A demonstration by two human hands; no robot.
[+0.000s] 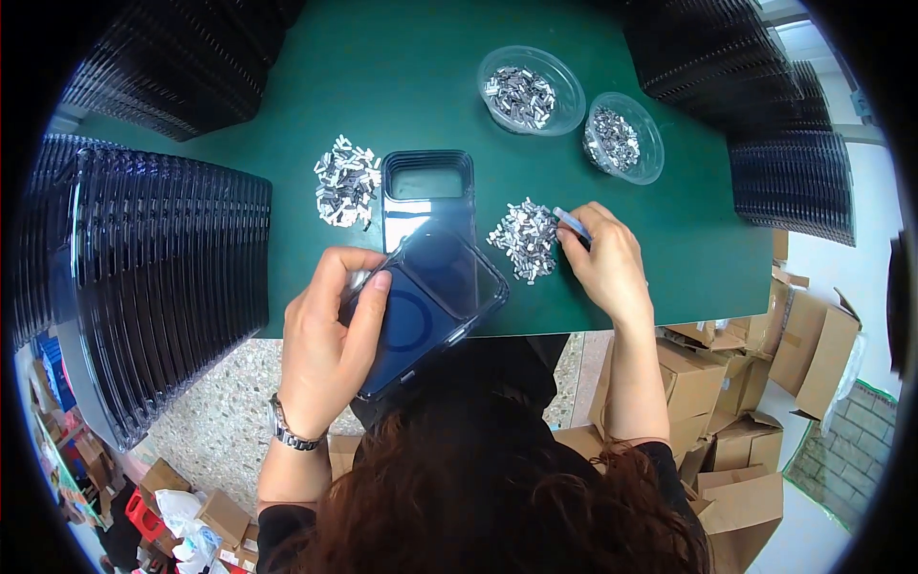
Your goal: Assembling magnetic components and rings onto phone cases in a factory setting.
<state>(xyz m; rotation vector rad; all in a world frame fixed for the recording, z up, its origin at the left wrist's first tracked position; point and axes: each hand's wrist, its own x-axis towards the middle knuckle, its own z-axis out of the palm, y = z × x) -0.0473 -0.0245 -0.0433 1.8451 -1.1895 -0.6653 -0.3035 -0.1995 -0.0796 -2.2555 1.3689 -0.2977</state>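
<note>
Gripped from the left side, the clear, dark-tinted plastic phone case (430,297) sits tilted in the left hand (325,344), thumb across its face and fingers wrapped round the edge, right at the near edge of the green table (402,86). It looks light and fairly stiff, but glossy, so probably slippery; holding it by the rims like that beats pinching the flat back. On that back there's a faint ring shape.

The right hand (602,263) is just right of the case, fingers pinched narrow on pale blue tweezers (572,223), tips down in the loose pile of small silvery metal clips (526,239). Those bits are tiny and light, easy to scatter, so tweezers make sense. Can't tell whether a clip is actually caught in the tips, it's too small.

Just beyond the held case lies a second case, dark with a rectangular camera opening (427,187), touching or nearly touching it. Left of that one is another heap of silvery clips (346,184). Farther back and to the right of the case stand two clear round plastic bowls (532,91), both with more clips in them.

Tall stacks of black plastic trays (163,277) crowd the left side, with more along the back and right. Brown cardboard boxes (746,383) sit on the floor off to the right, below table level.
</note>
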